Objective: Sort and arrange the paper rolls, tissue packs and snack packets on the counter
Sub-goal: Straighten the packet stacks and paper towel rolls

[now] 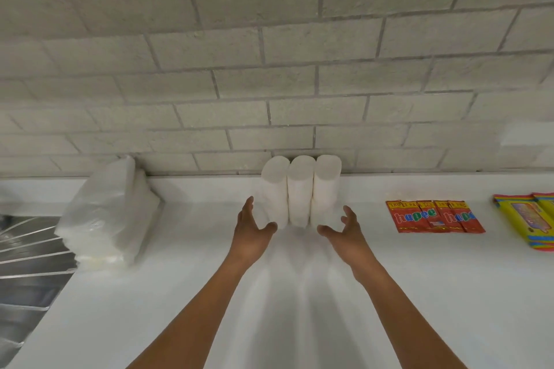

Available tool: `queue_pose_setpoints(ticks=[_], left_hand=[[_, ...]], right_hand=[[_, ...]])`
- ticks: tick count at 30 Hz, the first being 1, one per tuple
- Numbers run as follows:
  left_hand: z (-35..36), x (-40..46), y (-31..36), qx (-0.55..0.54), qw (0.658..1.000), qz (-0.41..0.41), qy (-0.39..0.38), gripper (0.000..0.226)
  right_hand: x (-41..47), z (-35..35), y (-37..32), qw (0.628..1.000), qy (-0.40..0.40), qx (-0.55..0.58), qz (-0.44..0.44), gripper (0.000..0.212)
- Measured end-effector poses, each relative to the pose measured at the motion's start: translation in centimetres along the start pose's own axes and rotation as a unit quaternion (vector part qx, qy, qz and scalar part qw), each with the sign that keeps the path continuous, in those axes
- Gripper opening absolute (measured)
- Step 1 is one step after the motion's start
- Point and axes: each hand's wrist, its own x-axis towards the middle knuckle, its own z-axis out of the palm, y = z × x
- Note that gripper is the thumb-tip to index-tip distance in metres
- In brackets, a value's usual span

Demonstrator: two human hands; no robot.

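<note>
Three white paper rolls (299,189) stand upright side by side against the brick wall at the back of the white counter (299,293). My left hand (251,231) is open just left of the leftmost roll, fingers spread. My right hand (344,229) is open just right of the rightmost roll; touching or a small gap, I cannot tell. A stack of clear-wrapped tissue packs (105,219) lies at the left. Red snack packets (434,216) lie flat in a row at the right. Yellow snack packets (527,219) lie further right, cut off by the frame edge.
A metal sink with a ribbed drainboard (27,252) sits at the far left, beside the tissue packs. The grey brick wall (269,69) closes off the back of the counter.
</note>
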Motion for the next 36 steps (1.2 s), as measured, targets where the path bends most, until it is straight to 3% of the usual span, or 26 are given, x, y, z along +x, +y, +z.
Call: queue_pose_setpoints(ticks=[7,12,20,24,28,36], left_hand=[[-3.3,-6.3,0.5,0.009,0.997,0.078,0.020,0.069],[-8.1,-9.3,1.7,0.050,0.983,0.159,0.075,0.054],[-20.0,-8.1,2.1,0.092,0.955,0.208,0.191,0.042],[-27.4,-4.8,0.0,0.110,0.954,0.195,0.201,0.045],[-33.5,-0.9,-3.2,0.071,0.964,0.146,0.211,0.051],[-38.7,5.8,-10.7,-0.040,0.991,0.005,0.125,0.069]], right_hand=[[-5.4,1.8,-1.4,0.995,-0.094,0.000,-0.032,0.071],[-7.3,5.0,-4.9,0.985,-0.159,0.002,-0.067,0.061],[-8.0,13.1,-11.0,0.978,-0.174,0.024,-0.110,0.059],[-7.6,18.9,-12.8,0.982,-0.158,0.048,-0.095,0.048],[-6.9,25.1,-14.2,0.985,-0.145,0.042,-0.083,0.057],[-5.3,34.4,-15.1,0.988,-0.149,0.032,-0.037,0.066]])
